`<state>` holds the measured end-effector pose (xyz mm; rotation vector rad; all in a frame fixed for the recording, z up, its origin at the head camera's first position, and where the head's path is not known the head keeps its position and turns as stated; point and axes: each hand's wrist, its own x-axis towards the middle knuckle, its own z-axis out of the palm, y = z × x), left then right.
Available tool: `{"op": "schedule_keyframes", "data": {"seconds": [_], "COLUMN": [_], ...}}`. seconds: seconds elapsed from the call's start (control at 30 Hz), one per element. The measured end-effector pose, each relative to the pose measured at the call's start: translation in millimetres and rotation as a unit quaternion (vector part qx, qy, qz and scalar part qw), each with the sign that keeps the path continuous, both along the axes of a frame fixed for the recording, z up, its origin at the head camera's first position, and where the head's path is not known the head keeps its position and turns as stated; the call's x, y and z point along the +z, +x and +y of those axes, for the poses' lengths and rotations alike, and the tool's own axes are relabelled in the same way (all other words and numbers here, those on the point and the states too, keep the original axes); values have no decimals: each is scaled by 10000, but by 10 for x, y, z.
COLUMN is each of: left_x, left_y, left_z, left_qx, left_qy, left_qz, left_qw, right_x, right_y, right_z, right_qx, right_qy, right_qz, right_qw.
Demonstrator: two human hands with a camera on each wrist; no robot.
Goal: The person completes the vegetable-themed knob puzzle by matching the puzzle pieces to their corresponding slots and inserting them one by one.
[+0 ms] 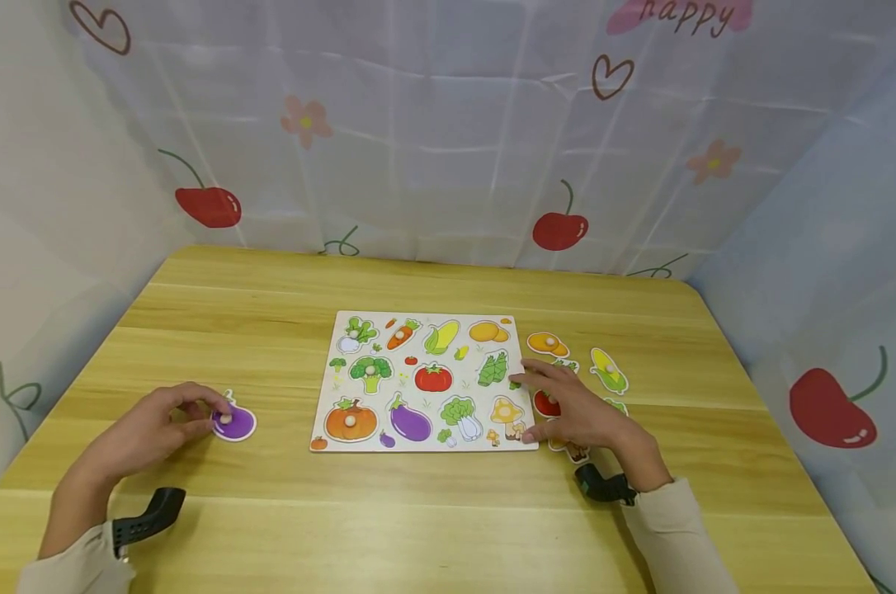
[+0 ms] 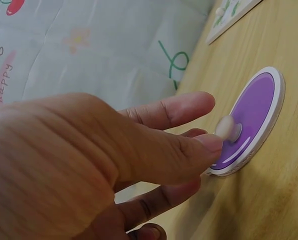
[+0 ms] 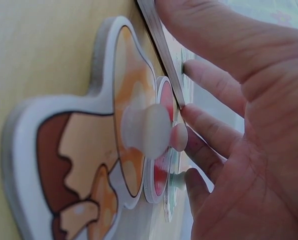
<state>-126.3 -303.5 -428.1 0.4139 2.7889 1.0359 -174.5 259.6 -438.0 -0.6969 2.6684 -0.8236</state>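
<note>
On the left of the table lies a purple eggplant piece (image 1: 234,424) with a pale round knob (image 2: 226,128). My left hand (image 1: 162,425) is at this knob; the thumb tip is right by it and the index finger stands apart above. In the middle is a wooden vegetable puzzle board (image 1: 411,436). Turnip, carrot, broccoli and pumpkin pieces with knobs sit in it; other pictures show no knob. My right hand (image 1: 577,404) spans the board's right edge, fingers spread, over loose pieces. Beneath it the right wrist view shows a mushroom piece (image 3: 89,155) and a red piece (image 3: 161,175).
Right of the board lie an orange potato-like piece (image 1: 546,343) and a corn piece (image 1: 609,371), among others partly hidden by the right hand. A printed curtain (image 1: 433,165) stands along the table's back edge and sides. Black wrist cameras (image 1: 151,516) are on both arms.
</note>
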Motion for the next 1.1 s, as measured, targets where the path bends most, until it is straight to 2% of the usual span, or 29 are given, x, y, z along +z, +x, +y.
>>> {"op": "schedule_keyframes", "data": {"seconds": [0.2, 0.47, 0.73, 1.1], "left_x": [-19, -64, -78, -73], "left_y": [-1, -25, -30, -37], "left_z": [29, 68, 96, 134], "left_qx": [-42, -141, 21, 33], "left_qy": [39, 26, -59, -122], "left_qz": [-22, 271, 161, 332], "left_qw": [10000, 9995, 9999, 9994], "right_x": [-6, -11, -10, -4], "right_y": [25, 30, 8, -4], "right_z": [1, 10, 15, 6], "right_qx": [-9, -53, -9, 33], "right_qy": [-1, 8, 1, -40], "right_qz": [-21, -18, -20, -4], "right_qw": [10000, 10000, 10000, 10000]}}
